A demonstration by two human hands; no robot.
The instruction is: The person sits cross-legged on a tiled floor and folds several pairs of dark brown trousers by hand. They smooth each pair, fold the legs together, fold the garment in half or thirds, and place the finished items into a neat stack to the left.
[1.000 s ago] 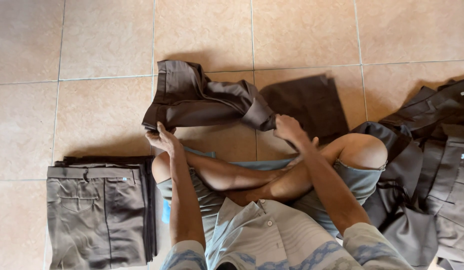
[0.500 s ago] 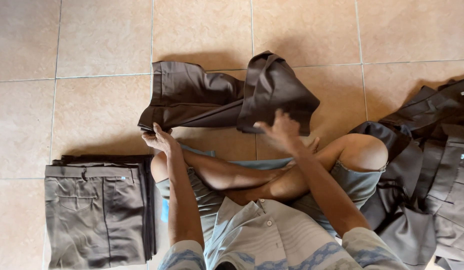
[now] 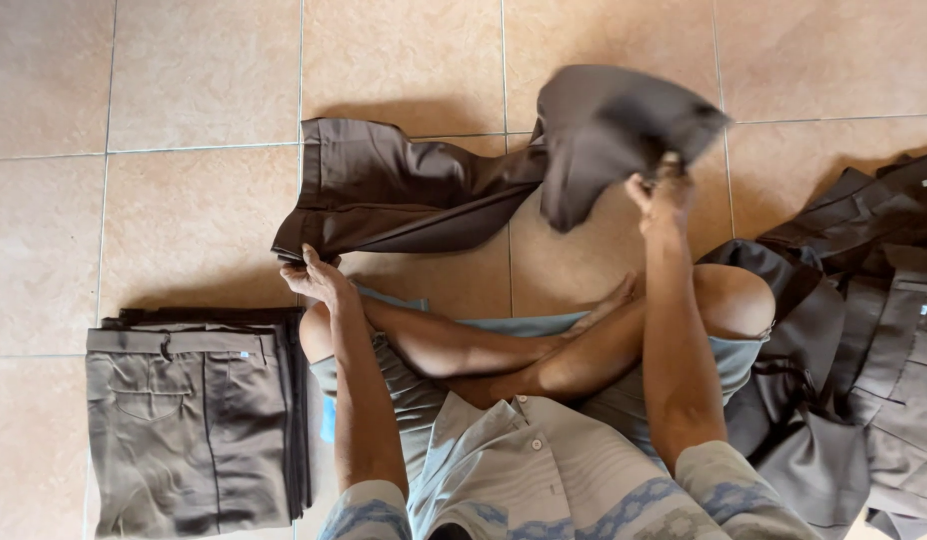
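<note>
A pair of dark brown trousers (image 3: pixel 404 195) lies on the tiled floor in front of my crossed legs. My left hand (image 3: pixel 319 277) grips its waist end at the near left corner. My right hand (image 3: pixel 664 190) is raised and holds the leg end, which hangs lifted and blurred above the floor at upper right. The middle of the trousers sags between the two hands.
A neat stack of folded brown trousers (image 3: pixel 189 420) sits on the floor to my left. A loose heap of unfolded brown garments (image 3: pixel 864 340) lies to my right, against my knee. Beige floor tiles (image 3: pixel 184 90) surround everything.
My right hand has lifted the leg end off the floor and swung it up and to the right. The left hand has stayed at the waist end.
</note>
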